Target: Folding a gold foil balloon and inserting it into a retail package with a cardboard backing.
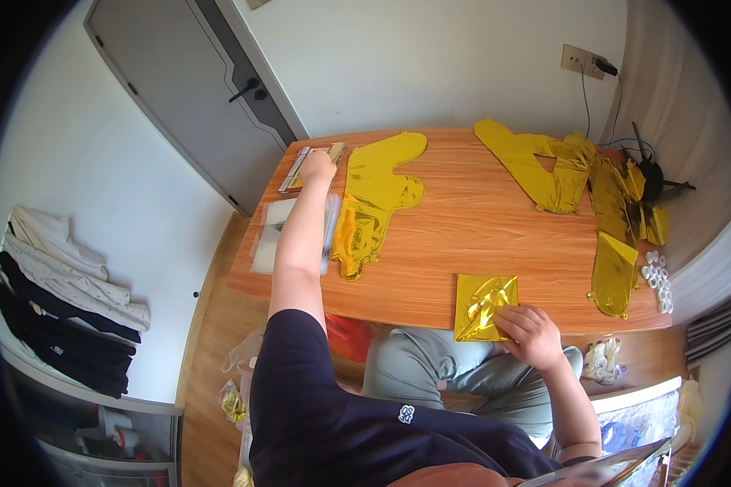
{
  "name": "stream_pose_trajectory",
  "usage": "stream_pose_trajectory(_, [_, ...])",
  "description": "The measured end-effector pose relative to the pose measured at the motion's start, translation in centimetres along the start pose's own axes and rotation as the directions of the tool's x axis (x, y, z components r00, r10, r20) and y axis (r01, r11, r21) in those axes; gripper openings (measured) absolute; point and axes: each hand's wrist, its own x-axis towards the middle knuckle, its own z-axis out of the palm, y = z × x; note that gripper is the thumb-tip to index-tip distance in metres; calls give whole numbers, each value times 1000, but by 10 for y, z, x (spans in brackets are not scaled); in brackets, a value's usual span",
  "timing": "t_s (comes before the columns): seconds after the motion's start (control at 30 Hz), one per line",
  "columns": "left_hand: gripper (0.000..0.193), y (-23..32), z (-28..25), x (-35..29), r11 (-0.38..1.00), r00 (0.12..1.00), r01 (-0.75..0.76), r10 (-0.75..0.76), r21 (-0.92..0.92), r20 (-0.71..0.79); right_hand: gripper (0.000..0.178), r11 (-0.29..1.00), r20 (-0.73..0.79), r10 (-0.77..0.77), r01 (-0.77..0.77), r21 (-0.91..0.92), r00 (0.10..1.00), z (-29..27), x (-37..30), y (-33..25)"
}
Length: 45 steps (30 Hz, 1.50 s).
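At the table's front edge lies a folded square of gold foil (481,302), its near side reaching past the edge. My right hand (532,334) grips its right corner, fingers on top and the thumb hidden. My left arm stretches to the far left, where my left hand (317,166) rests on a stack of flat packs or cards (296,180); its fingertips are hard to make out. Just right of that stack is a flat, uninflated gold foil balloon (386,178). Clear plastic bags (274,235) lie beneath my left forearm.
More flat gold foil balloons (536,166) spread over the far right of the wooden table (439,235), one (613,276) near its right edge. Small white rolls (656,280) sit beside it. A black device with cables (650,174) stands at the back right. Plastic bags (603,361) lie below.
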Motion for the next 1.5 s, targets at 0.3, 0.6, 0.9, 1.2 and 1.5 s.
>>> stream_pose_trajectory(0.3, [33,-23,31,21,957,983,-92,132,276,-129,45,999,-42,-37,36,-17,998,0,3,0])
stream_pose_trajectory(0.6, [27,-9,22,13,981,988,-134,142,138,-56,46,1000,9,5,-5,-6,1000,0,-1,1])
stream_pose_trajectory(0.9, [24,-18,8,8,971,976,-169,188,167,-106,47,1000,11,-4,4,1,1000,1,-1,1])
stream_pose_trajectory(1.2, [23,-15,-41,-3,982,919,-138,174,127,-352,51,1000,-1,-3,3,12,1000,-4,-6,2])
stream_pose_trajectory(1.5, [17,54,-165,-92,877,684,-481,359,-22,-635,48,993,-54,-85,89,76,995,6,-4,12])
